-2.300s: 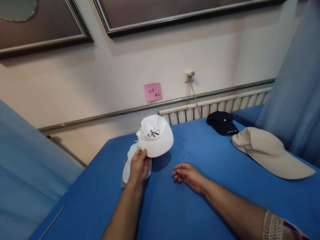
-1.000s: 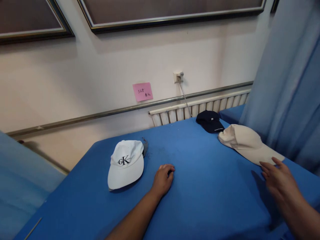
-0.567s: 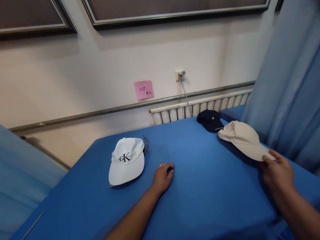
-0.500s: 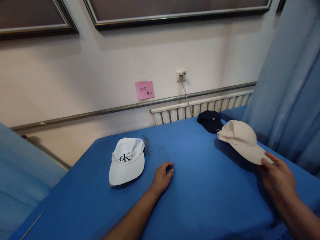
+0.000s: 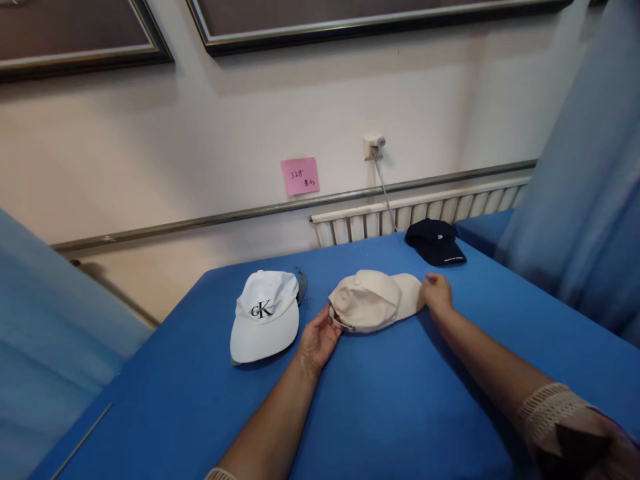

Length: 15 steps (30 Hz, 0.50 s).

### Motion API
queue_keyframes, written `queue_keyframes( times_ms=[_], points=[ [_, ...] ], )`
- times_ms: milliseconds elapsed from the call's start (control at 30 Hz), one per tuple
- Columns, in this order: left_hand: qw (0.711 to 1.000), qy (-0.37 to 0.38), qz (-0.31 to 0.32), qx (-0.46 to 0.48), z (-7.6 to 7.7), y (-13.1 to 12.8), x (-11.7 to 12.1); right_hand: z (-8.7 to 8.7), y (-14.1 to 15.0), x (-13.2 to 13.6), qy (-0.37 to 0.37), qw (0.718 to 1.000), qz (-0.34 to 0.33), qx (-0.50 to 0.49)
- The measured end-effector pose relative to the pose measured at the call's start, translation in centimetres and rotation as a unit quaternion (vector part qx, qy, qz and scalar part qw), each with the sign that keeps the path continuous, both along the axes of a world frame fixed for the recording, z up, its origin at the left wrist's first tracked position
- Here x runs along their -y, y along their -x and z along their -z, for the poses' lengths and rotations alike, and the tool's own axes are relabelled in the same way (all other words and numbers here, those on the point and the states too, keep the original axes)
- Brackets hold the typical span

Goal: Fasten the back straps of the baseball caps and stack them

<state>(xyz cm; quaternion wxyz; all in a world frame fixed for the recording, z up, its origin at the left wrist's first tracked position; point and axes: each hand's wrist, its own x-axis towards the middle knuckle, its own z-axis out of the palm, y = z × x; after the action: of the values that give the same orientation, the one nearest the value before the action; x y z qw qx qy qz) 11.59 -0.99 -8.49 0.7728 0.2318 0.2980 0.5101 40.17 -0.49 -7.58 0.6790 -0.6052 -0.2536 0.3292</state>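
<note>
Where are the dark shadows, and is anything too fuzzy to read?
Head view: shadows lie on the blue table beside the white cap and the right forearm; head view: the beige cap shows shaded folds at its back; head view: big black letters look clear, but small writing on the navy cap is too tiny.

Between the left hand [image 5: 320,339] and right hand [image 5: 439,293], the beige cap [image 5: 367,301] looks like matt, creased cloth. Beneath both, the blue tabletop [image 5: 380,407] appears smooth; beyond them run a dull metal pipe [image 5: 240,215] and ribbed, painted radiator [image 5: 357,227].
</note>
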Motion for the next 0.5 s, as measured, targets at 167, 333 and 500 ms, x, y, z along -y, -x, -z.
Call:
queue_keyframes(
  times_ms=[167,333,500],
  points=[
    [1.000,-0.003,0.004,-0.008,0.6,0.2,0.0,-1.1,8.2,3.3,-0.174,0.930,-0.238,0.218],
    [1.000,-0.002,0.021,-0.019,0.5,0.6,0.2,0.7,12.8,5.0,-0.120,0.808,-0.364,0.448],
    [0.981,-0.038,-0.045,-0.183,0.6,0.5,0.3,2.8,10.9,3.3,-0.056,0.775,-0.345,0.527]
  ],
)
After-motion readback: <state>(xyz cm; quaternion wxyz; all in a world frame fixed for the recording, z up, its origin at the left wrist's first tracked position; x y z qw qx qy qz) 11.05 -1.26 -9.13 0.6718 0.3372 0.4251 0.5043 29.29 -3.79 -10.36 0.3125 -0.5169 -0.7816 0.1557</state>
